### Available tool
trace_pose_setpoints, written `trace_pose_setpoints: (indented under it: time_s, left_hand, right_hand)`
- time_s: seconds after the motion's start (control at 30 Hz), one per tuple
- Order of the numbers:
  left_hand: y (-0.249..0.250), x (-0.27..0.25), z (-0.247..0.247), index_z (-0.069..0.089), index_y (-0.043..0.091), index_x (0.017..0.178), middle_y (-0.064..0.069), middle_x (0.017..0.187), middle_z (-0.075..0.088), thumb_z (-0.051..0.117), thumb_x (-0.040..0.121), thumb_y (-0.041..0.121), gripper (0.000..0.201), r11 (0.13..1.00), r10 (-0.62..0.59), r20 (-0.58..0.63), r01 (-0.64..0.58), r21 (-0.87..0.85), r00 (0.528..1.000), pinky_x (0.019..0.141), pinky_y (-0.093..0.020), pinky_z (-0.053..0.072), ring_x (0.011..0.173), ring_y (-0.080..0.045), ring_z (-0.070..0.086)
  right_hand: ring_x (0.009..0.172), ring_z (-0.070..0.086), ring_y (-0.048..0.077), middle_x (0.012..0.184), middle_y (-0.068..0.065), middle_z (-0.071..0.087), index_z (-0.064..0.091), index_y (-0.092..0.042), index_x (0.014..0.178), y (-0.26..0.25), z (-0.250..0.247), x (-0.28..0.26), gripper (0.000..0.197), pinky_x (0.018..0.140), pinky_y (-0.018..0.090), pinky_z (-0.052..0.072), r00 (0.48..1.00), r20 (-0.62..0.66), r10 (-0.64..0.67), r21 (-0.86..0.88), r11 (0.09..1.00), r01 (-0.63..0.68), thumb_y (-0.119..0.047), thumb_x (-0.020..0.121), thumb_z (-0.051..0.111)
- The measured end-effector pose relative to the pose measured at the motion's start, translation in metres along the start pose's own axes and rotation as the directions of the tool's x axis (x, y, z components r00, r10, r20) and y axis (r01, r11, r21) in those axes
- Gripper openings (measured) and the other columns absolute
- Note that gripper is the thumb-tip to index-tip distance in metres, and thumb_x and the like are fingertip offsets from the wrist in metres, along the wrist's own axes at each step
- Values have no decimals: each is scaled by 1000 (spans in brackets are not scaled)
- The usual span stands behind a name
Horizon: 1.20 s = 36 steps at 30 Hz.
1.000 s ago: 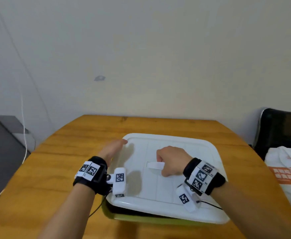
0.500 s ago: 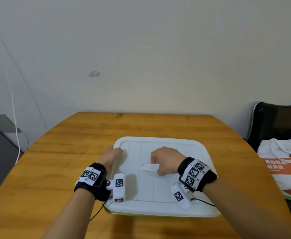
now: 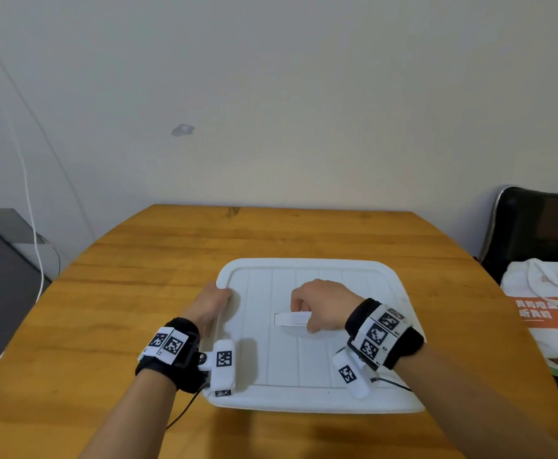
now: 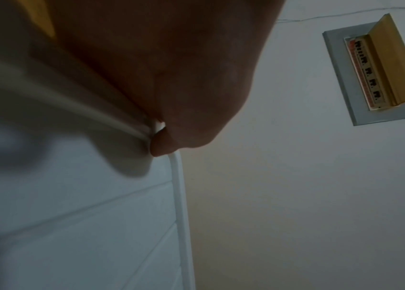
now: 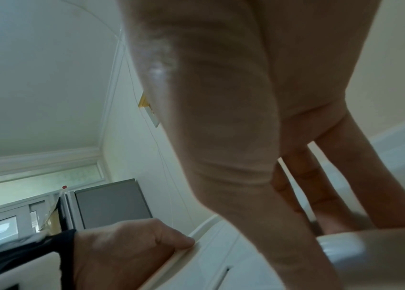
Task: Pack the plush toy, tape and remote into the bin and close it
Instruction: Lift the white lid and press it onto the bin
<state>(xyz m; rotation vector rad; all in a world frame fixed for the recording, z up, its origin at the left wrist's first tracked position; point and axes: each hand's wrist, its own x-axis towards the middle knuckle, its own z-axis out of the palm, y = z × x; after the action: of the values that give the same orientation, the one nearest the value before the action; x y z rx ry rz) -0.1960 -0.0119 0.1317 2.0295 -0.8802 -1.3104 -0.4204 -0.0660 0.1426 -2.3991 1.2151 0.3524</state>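
white plastic fills the middle of our head view: the lid (image 3: pixel 310 329) lies flat over the bin on the wooden table (image 3: pixel 112 313), so none of the plush toy, tape or remote shows. our left hand (image 3: pixel 209 308) sits at the lid's left rim with fingers curled over the edge, and our right hand (image 3: pixel 324 306) is closed around the white handle (image 3: pixel 290 319) at the lid's centre. a black chair (image 3: pixel 535 226) with a white bag (image 3: pixel 549 299) stands to the right. our left wrist view, dim and blurred, adds the thumb tip (image 4: pixel 159 145) pressed against the thin rim, plus a wall panel (image 4: pixel 372 68) the head view lacks. our right wrist view alone shows the fingers (image 5: pixel 333 176) hooked down under the handle, and a grey cabinet (image 5: pixel 112 202) behind.
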Motion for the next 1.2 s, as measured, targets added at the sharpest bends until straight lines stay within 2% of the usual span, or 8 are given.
trace_pose_setpoints:
  time_s: [0.1, 0.33, 0.47, 0.57, 0.63, 0.77, 1.07, 1.2]
  left_hand:
    - [-2, 1, -1, 48, 3, 122, -14, 100, 65, 37, 105, 25, 29, 1000, 10, -1, -10, 12, 1000, 84, -45, 55, 87, -30, 64]
    - [-12, 5, -4, 52, 4, 127, -13, 109, 68, 46, 101, 33, 39, 999, 17, -26, -16, 40, 1000, 82, -41, 55, 94, -29, 66]
    - [-18, 6, -12, 55, 5, 122, -11, 106, 69, 60, 92, 46, 51, 997, -46, -63, 50, 66, 997, 60, -32, 50, 84, -24, 66]
    - [-21, 12, -21, 64, 1, 105, -13, 103, 72, 66, 82, 56, 60, 978, -60, -103, 79, 191, 993, 75, -40, 57, 87, -28, 68]
    - [-20, 14, -27, 71, 0, 92, -13, 92, 76, 70, 78, 58, 60, 963, -40, -115, 69, 259, 993, 80, -43, 60, 83, -30, 72]
    - [-13, 14, -30, 72, 0, 82, -11, 77, 76, 72, 74, 62, 63, 902, 15, -118, 38, 431, 993, 61, -34, 62, 68, -27, 74]
    - [-7, 14, -27, 70, -2, 84, -11, 73, 75, 72, 80, 54, 57, 866, 45, -108, 15, 500, 993, 50, -30, 58, 58, -25, 74]
    - [-11, 16, -28, 70, 0, 88, -11, 79, 75, 65, 87, 53, 54, 881, 43, -48, -15, 472, 998, 56, -32, 60, 67, -26, 74]
  right_hand:
    - [90, 54, 15, 103, -8, 59, 65, -24, 113, 6, -2, 0, 38, 70, 28, 43, 1000, 17, -25, 27, 999, 24, -11, 79, 76]
    - [78, 54, 3, 103, -10, 65, 69, -22, 111, 23, 0, -4, 38, 63, 18, 40, 997, -5, -77, 213, 974, 76, -13, 76, 81]
    - [94, 66, 13, 104, -5, 71, 72, -21, 111, 36, 6, -14, 38, 73, 16, 51, 995, -94, -43, 429, 900, 79, -18, 75, 85]
    - [97, 68, 10, 106, -5, 72, 73, -23, 109, 49, 0, -28, 31, 84, 19, 54, 985, -173, -4, 533, 841, 97, -25, 80, 84]
    - [99, 69, 9, 107, -4, 73, 72, -26, 107, 59, -7, -37, 28, 90, 24, 56, 978, -203, 45, 589, 804, 85, -27, 82, 84]
    - [97, 73, 16, 105, -1, 74, 73, -30, 103, 86, -20, -50, 33, 95, 39, 57, 952, -220, 213, 693, 721, -1, -39, 73, 83]
    - [102, 67, 15, 107, -5, 69, 70, -22, 110, 100, -13, -65, 27, 88, 32, 53, 830, -278, 483, 713, 683, -158, -30, 86, 78]
    - [126, 55, 22, 135, 1, 57, 59, -16, 133, 102, 1, -70, 50, 98, 36, 45, 749, -252, 613, 671, 669, -321, -35, 90, 73]
